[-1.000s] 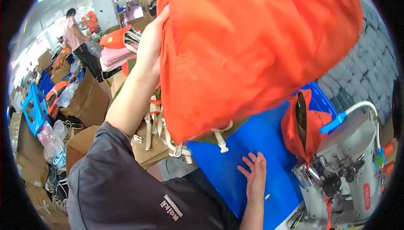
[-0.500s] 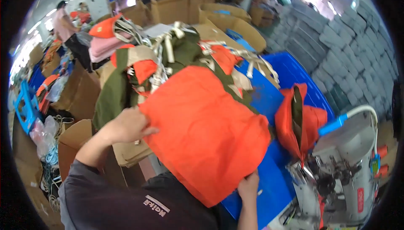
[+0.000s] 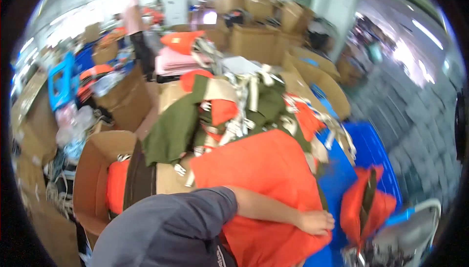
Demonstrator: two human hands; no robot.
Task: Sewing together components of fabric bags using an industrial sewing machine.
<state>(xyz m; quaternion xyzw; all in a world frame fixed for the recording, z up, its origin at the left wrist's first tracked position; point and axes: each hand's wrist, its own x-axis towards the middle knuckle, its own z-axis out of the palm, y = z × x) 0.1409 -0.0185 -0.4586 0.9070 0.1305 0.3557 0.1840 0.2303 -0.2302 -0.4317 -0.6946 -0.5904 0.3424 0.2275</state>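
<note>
A large orange cloth piece (image 3: 266,169) lies spread in front of me, over a heap of olive-green fabric pieces (image 3: 171,135) and a blue surface (image 3: 334,189). My left arm reaches across it, and my left hand (image 3: 315,223) is closed on the cloth's right edge, fingers together. Only a sliver of my right hand (image 3: 299,264) shows at the lower edge, by the cloth's near edge; its fingers are hidden. Beyond the cloth, cream straps (image 3: 254,93) and smaller orange pieces (image 3: 223,112) are tangled with the green fabric.
To the right stand a blue bin (image 3: 373,145), an orange-and-green sewn item (image 3: 361,203) and a blurred grey machine (image 3: 403,233). An open carton (image 3: 100,169) holding orange material is at left. Grey bundles (image 3: 391,125) are stacked far right; another person (image 3: 134,27) stands far left.
My left hand has gone from the cloth's left edge across to its right edge. The view has shifted, and my right hand has nearly left the picture at the bottom.
</note>
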